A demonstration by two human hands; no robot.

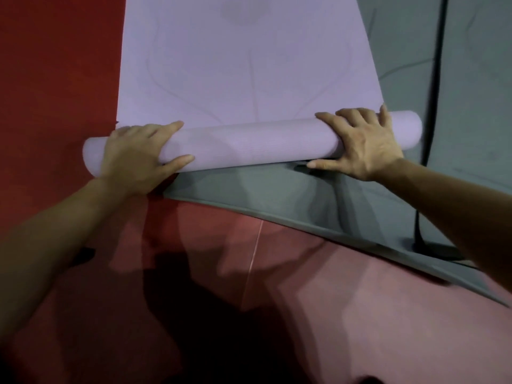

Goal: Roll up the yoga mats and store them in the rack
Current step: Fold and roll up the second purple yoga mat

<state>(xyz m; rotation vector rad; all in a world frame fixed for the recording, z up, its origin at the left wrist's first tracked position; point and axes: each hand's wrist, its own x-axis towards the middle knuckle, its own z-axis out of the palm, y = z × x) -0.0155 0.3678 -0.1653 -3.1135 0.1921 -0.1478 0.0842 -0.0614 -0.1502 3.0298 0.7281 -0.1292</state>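
While both hands are clamped on it, the lilac yoga mat point(243, 65) lies partly rolled at the centre of the head view. Its roll point(249, 145) runs across the picture from 9 o'clock to 3 o'clock, the 3 o'clock end a little higher. The flat, unrolled part stretches from the roll toward 12 o'clock, where it leaves the frame.

The left hand point(135, 156) grips the roll near its 9 o'clock end. Its fingers curl over the top, its thumb lies along the near side, and a short stub of roll sticks out beyond it. The right hand point(363, 145) grips near the 3 o'clock end, with fingers spread over the top and the thumb stretched along the lower edge, pointing toward 9 o'clock. A stub of roll shows past it too. The two hands are well apart, with a bare length of roll between them.

Under the roll's right half, and out toward 3 and 5 o'clock, a grey mat point(277, 195) lies flat. Its near edge curves from beside the left hand down to 4 o'clock. A black cord point(443, 6) runs over the grey mat from 1 o'clock down to about 4 o'clock, passing just beside the roll's right end. The red floor point(332, 314) fills the 6 o'clock side and the 9-to-11 o'clock side, with shadows of the arms on it and a thin pale line point(253, 259) crossing it.
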